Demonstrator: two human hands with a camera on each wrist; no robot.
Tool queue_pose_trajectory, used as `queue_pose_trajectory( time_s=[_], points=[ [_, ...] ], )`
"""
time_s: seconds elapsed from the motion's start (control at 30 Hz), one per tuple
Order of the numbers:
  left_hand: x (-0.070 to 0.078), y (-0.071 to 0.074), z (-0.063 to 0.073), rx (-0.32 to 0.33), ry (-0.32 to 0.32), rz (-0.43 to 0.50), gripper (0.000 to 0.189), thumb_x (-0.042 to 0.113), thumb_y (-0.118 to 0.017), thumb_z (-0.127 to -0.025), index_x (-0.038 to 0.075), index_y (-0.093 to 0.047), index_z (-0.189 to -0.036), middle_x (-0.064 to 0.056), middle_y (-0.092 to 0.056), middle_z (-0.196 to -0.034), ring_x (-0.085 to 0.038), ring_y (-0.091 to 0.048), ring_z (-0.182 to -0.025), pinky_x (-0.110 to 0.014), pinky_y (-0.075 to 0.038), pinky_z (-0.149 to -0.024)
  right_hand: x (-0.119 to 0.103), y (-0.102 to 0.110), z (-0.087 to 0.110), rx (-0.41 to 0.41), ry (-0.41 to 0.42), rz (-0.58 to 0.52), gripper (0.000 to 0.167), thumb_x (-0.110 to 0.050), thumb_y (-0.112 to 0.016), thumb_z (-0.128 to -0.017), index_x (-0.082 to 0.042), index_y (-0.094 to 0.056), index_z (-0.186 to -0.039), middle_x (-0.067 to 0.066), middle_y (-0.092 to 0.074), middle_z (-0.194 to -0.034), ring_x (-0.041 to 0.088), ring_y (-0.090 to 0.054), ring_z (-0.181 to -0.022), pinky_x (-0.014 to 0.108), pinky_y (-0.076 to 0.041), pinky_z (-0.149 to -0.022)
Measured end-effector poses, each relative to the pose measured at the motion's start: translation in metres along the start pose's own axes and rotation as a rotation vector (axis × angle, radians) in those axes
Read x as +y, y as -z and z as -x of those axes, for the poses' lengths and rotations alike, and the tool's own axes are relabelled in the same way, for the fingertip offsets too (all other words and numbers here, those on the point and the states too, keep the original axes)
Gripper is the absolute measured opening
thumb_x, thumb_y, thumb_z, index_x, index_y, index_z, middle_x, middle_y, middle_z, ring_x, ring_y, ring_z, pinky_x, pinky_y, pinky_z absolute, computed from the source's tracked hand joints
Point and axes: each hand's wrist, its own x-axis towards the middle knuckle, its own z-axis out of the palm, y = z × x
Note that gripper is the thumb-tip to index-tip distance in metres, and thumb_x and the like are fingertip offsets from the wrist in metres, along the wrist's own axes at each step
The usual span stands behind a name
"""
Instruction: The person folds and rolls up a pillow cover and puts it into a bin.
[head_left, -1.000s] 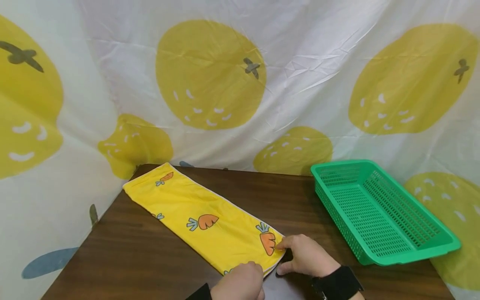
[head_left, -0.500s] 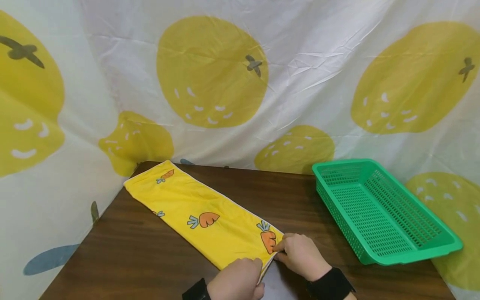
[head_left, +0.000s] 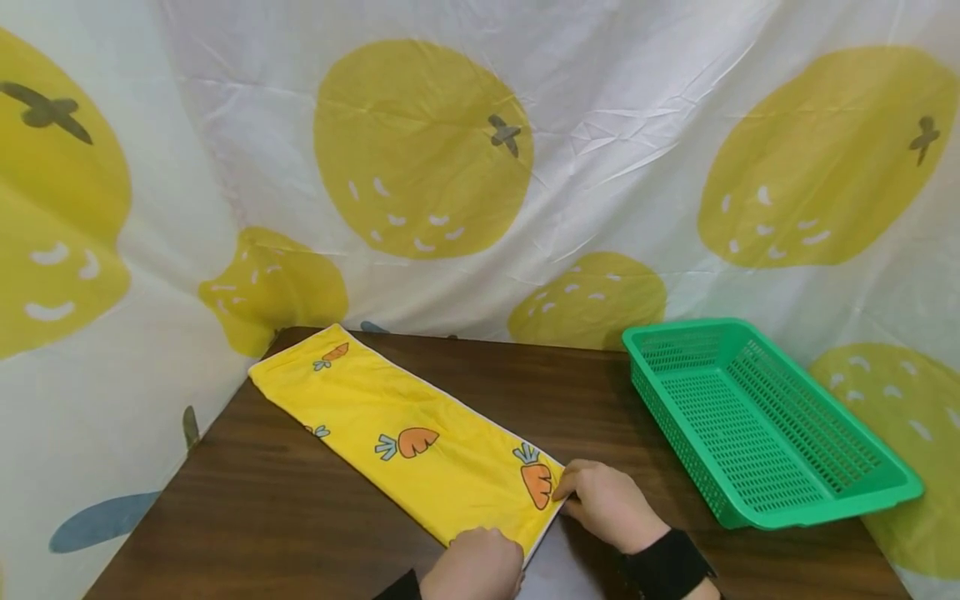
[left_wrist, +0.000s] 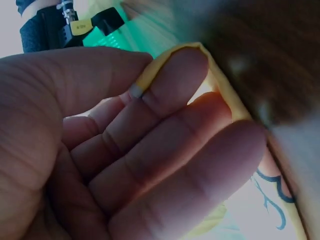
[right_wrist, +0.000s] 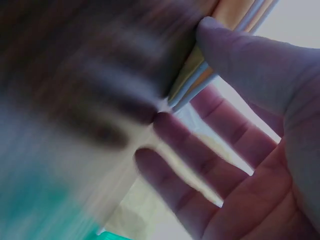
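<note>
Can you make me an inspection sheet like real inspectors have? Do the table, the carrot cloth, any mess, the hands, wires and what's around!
Surface: brown wood-grain table, with a pale patch near the hands.
Job's things: yellow cloth with carrot pictures, lying in a long strip, layers showing at one edge.
Clutter: nothing seen besides a green basket at the right.
Left hand: pinches the cloth's near end.
Right hand: holds a corner of that same end.
Cables: none plainly seen.
Surroundings: white curtain with big yellow fruit, behind the table and at the left.
</note>
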Motion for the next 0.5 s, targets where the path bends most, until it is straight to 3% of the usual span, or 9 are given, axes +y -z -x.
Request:
queue_pose_trajectory(
  time_s=[0.37,0.5],
  points=[
    [0.005,0.006,0.009,0.011,0.036,-0.078,0.038,0.039,-0.074,-0.098,0.013,-0.069,-0.071,0.004,-0.057,-0.058,-0.008,-0.050,-0.055,-0.029,-0.048,-0.057,0.011,0.003,-0.008,-0.026,0.035,0.020,0.015,-0.010,-0.089,-0.083,-0.022,-0.083,-0.090,-0.008,-0.074,-0.094,0.016,-0.070,-0.091,0.036,-0.059,-0.077],
    [0.004,0.005,0.008,0.015,0.042,-0.099,0.038,0.040,-0.074,-0.098,0.013,-0.070,-0.071,0.004,-0.059,-0.059,-0.008,-0.052,-0.056,-0.030,-0.049,-0.058,0.013,0.002,-0.012,-0.009,0.093,0.049,0.016,-0.010,-0.090,-0.082,-0.020,-0.081,-0.091,-0.007,-0.074,-0.095,0.018,-0.071,-0.095,0.043,-0.060,-0.091]
  ],
)
